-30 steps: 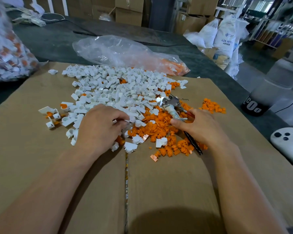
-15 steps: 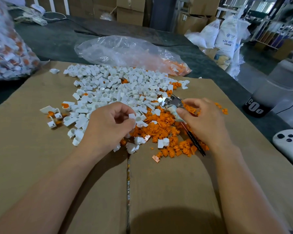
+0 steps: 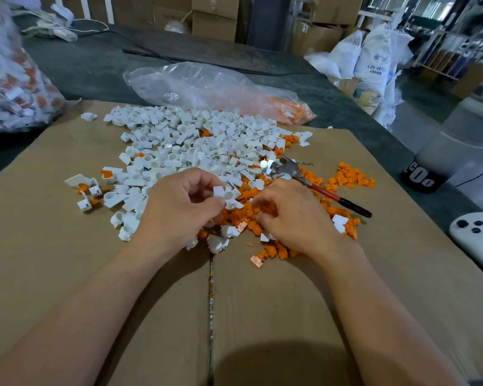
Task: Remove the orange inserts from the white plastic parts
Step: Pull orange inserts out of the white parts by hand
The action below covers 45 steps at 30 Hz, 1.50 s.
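A heap of white plastic parts point(image 3: 195, 146) covers the far middle of the cardboard sheet point(image 3: 276, 302). Loose orange inserts point(image 3: 248, 196) lie to its right and under my hands. My left hand point(image 3: 179, 210) pinches one white plastic part point(image 3: 220, 191) between thumb and fingers, just above the pile. My right hand point(image 3: 293, 215) sits close beside it with fingers curled down onto the orange inserts; its fingertips are hidden. Pliers with a red and black handle point(image 3: 313, 185) lie on the cardboard just beyond my right hand, not held.
A clear plastic bag point(image 3: 207, 87) with orange pieces lies behind the heap. A full bag of parts point(image 3: 14, 79) stands at far left. A second small orange pile point(image 3: 352, 176), a dark-based container point(image 3: 421, 176) and a white device point(image 3: 477, 232) are at the right.
My right hand has let go of the pliers, which now lie on the cardboard, and has moved left toward my left hand. My left hand has lifted a white part.
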Each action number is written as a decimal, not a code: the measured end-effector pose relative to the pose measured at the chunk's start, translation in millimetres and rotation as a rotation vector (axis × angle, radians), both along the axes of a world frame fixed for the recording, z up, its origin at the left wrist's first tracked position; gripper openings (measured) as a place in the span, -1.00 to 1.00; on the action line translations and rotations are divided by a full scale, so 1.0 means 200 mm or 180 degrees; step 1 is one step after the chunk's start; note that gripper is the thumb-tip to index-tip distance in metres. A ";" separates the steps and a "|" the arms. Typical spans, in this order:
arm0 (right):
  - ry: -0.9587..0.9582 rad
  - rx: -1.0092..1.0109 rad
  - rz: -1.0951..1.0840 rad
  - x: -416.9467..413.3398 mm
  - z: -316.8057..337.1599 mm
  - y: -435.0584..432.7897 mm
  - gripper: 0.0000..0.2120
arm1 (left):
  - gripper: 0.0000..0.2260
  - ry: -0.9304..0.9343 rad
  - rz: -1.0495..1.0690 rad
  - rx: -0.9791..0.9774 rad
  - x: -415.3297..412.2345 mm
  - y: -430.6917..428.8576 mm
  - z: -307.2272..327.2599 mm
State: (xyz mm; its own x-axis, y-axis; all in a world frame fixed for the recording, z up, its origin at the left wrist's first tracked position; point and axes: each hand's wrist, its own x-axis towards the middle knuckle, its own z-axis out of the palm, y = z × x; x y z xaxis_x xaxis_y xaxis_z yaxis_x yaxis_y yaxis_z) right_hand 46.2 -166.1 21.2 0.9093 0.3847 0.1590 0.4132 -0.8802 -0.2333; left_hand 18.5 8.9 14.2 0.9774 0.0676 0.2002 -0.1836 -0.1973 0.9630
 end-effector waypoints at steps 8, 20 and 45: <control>-0.0208 0.0979 0.0032 -0.01 0.02 -0.01 -0.81 | -0.76 0.0025 -0.0099 -0.0073 0.01 -0.02 0.00; -0.0253 0.2210 0.0368 -0.09 0.03 0.09 -0.82 | -0.80 0.0118 -0.0113 -0.0228 0.01 -0.01 0.00; -0.0158 0.1954 0.0371 -0.08 0.01 0.10 -0.86 | -0.73 0.0012 -0.0064 0.0209 -0.04 -0.03 0.02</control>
